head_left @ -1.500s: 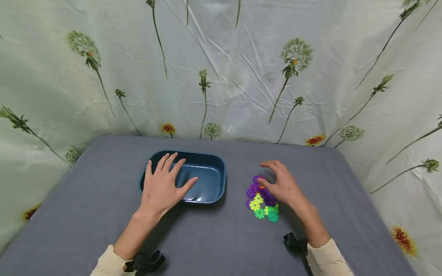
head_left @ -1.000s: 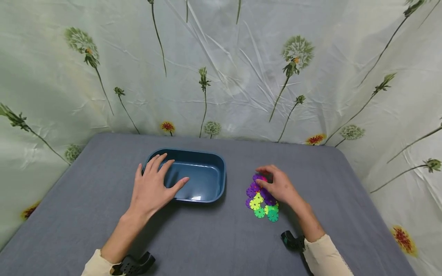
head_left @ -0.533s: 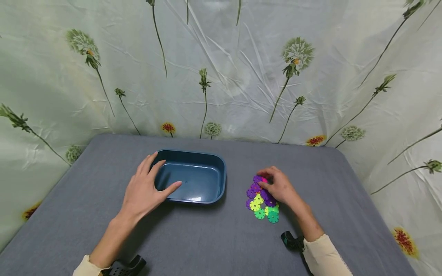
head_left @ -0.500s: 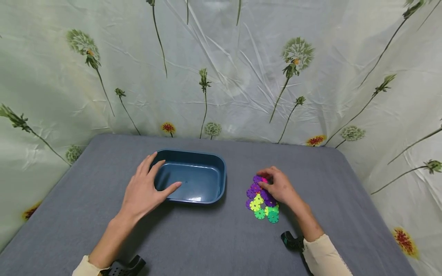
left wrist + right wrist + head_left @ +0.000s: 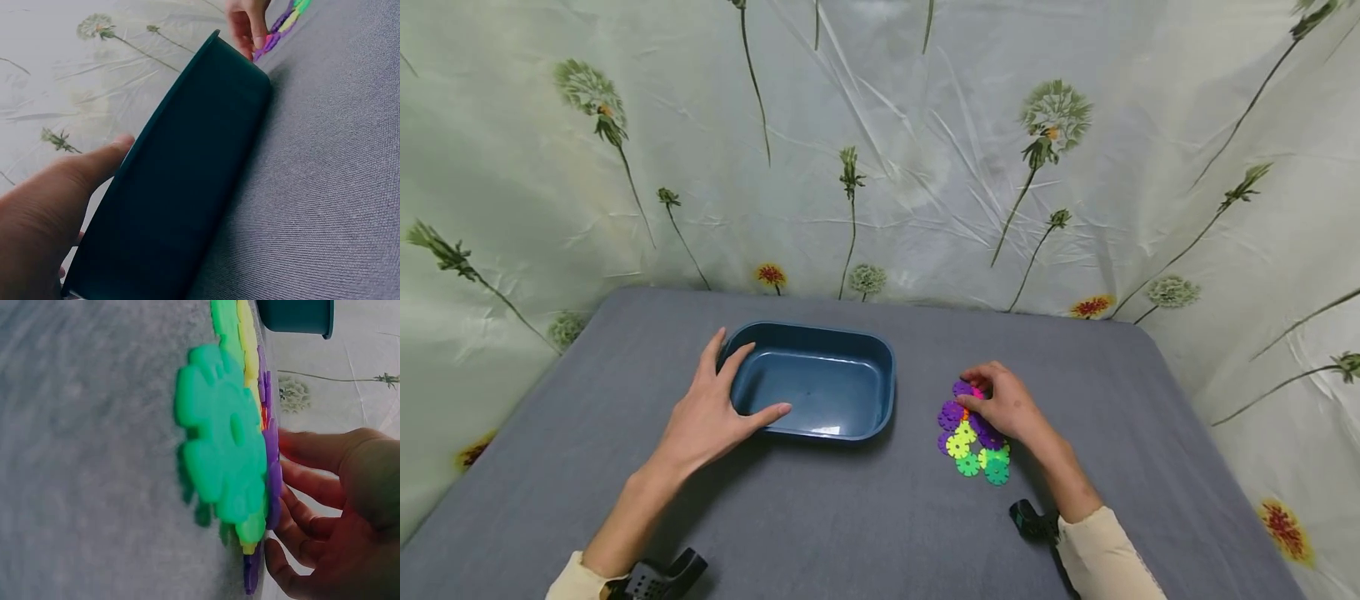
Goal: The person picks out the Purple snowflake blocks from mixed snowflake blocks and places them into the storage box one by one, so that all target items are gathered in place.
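Note:
In the head view my left hand (image 5: 703,421) spans the left end of a blue rectangular tub (image 5: 820,396), fingers spread near its left rim and thumb over the front rim. The left wrist view shows the thumb at the rim of the tub (image 5: 175,169). My right hand (image 5: 1011,408) has its thumb and fingers curled at the far end of a cluster of flower-shaped plastic pieces (image 5: 958,446), purple, yellow, green and pink. In the right wrist view the fingers of the right hand (image 5: 353,506) meet a purple piece (image 5: 274,481); the exact grasp is partly hidden.
A grey cloth (image 5: 865,533) covers the table under the tub and pieces. Behind it hangs a pale curtain (image 5: 925,192) with dandelion prints. Black cameras are strapped at both wrists, below the hands.
My left hand has moved left from over the tub to its left end. My right fingers have closed in on the pieces, and the purple ones by them have shifted slightly.

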`<control>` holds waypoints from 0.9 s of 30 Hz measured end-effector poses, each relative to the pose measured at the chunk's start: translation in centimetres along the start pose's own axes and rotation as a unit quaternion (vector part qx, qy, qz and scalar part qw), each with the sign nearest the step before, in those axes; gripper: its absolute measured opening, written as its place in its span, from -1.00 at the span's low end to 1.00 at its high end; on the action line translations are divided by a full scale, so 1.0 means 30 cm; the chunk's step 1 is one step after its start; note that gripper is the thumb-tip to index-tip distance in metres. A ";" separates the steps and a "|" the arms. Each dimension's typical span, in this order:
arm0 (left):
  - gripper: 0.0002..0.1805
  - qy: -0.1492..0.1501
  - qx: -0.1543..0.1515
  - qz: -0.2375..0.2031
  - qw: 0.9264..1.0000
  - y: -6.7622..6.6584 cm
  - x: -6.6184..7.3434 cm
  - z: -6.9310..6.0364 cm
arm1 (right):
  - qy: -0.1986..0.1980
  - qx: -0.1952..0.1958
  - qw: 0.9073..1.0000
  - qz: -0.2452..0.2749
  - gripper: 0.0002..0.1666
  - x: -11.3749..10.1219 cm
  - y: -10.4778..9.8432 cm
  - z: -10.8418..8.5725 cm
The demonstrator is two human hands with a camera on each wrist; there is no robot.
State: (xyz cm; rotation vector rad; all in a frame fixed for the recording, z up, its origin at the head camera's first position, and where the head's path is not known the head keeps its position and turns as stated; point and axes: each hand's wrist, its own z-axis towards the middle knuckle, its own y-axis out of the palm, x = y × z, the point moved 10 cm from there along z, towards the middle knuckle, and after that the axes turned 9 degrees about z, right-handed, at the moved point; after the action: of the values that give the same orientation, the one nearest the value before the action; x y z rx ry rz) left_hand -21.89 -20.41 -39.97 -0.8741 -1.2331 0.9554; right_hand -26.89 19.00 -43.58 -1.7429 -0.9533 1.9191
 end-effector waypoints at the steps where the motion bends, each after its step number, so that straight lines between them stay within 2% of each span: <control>1: 0.21 0.000 -0.004 -0.002 1.000 0.005 0.002 0.003 | 0.003 0.000 1.000 -0.001 -0.63 0.003 -0.001 -0.002; 6: 0.27 -0.006 -0.035 -0.026 0.999 0.021 -0.002 0.008 | 0.018 0.001 1.000 -0.006 -0.67 0.015 -0.001 -0.006; 9: 0.32 -0.011 -0.051 -0.044 0.998 0.021 -0.007 0.007 | 0.010 0.010 1.000 -0.009 -0.67 0.009 -0.007 -0.001; 14: 0.41 -0.002 -0.066 -0.079 0.995 0.031 -0.001 0.012 | -0.017 0.054 0.998 -0.003 -0.75 -0.003 -0.048 -0.007; 19: 0.50 0.006 -0.109 -0.118 0.987 0.068 -0.003 0.002 | -0.009 0.074 0.997 0.011 -0.86 0.007 -0.070 -0.030; 22: 0.55 0.004 -0.127 -0.118 0.985 0.068 -0.012 -0.004 | -0.014 0.073 0.997 0.024 -0.87 -0.007 -0.062 -0.022; 27: 0.58 0.003 -0.137 -0.111 0.984 0.046 -0.028 -0.008 | -0.026 0.068 0.995 0.065 -0.86 -0.054 -0.040 0.010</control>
State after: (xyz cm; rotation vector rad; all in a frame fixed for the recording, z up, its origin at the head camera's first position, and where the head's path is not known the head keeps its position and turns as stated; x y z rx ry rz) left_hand -21.88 -20.71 -41.59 -0.9271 -1.4462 0.6130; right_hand -27.11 18.67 -41.58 -1.7215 -0.7243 2.0672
